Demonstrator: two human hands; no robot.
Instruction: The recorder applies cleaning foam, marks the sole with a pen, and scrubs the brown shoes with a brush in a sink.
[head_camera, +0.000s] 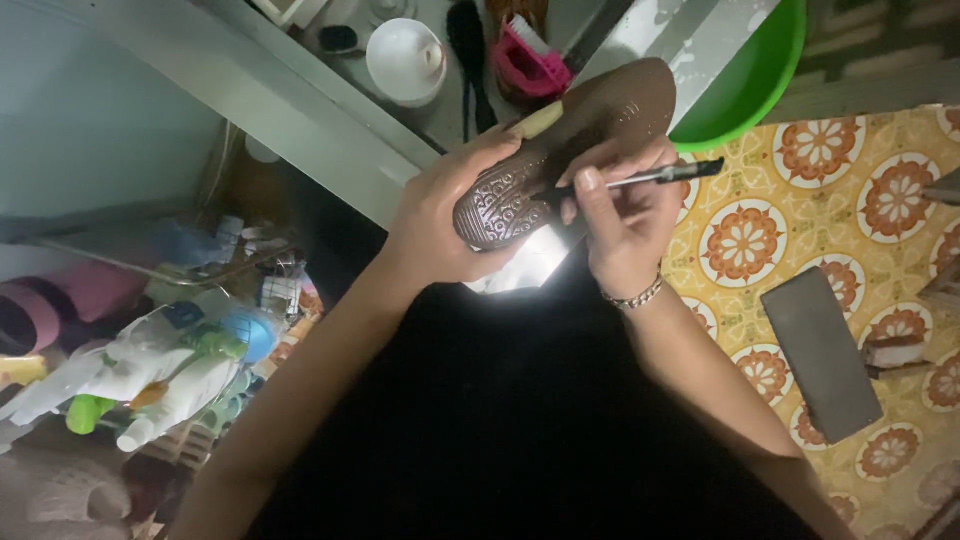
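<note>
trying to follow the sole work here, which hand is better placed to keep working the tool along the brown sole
Right, probably. The right hand already grips the thin black tool with its tip lying at the brown shoe sole. The left hand is wrapped around the sole's heel end, holding it up tread-side out, so it is occupied steadying.

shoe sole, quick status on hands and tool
Left hand grips brown shoe sole, tread up. Right hand holds thin black tool against it. Nothing obstructing.

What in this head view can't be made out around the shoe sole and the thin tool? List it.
- Working tip of the thin tool: hidden by the right hand.
- Upper side of the brown shoe sole: turned away; left hand covers its edge.
- Green basin: cut off by the top edge.
- Lap area: too dark.
</note>
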